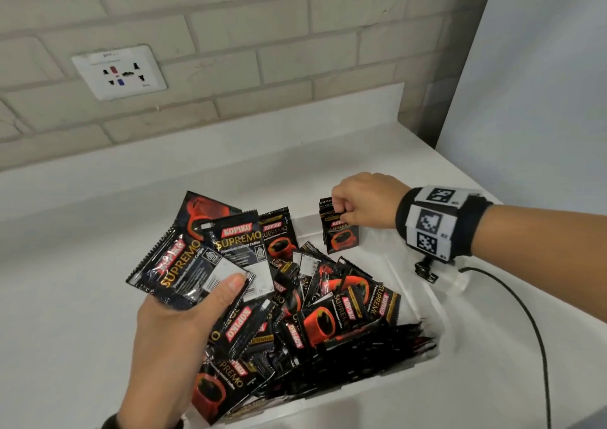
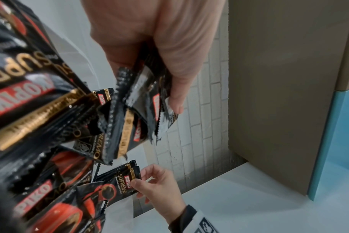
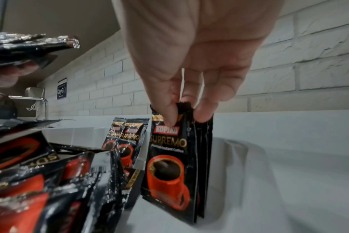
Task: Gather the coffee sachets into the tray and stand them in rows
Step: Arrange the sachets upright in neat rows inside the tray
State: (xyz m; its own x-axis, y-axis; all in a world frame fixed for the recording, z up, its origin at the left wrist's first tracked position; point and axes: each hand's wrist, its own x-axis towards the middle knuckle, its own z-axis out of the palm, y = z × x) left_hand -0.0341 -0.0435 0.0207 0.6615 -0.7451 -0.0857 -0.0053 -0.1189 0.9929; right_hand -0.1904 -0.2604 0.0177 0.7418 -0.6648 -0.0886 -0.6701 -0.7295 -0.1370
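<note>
A white tray (image 1: pixel 423 300) on the white counter holds a loose heap of black and red coffee sachets (image 1: pixel 328 317). My left hand (image 1: pixel 184 317) grips a fan of several sachets (image 1: pixel 210 254) above the tray's left side, thumb pressed on top. My right hand (image 1: pixel 358 203) pinches the top edges of a small upright stack of sachets (image 1: pixel 340 233) standing at the tray's far right corner. In the right wrist view the thumb and fingers (image 3: pixel 203 113) pinch that upright stack (image 3: pixel 173 165). In the left wrist view the left hand's fingers (image 2: pixel 175 88) curl round the held sachets (image 2: pixel 133 113).
A brick wall with a white power socket (image 1: pixel 120 72) rises behind the counter (image 1: pixel 82 264). A black cable (image 1: pixel 525 317) trails from my right wristband over the counter's right side. The counter ends at an edge on the right, beside a pale wall.
</note>
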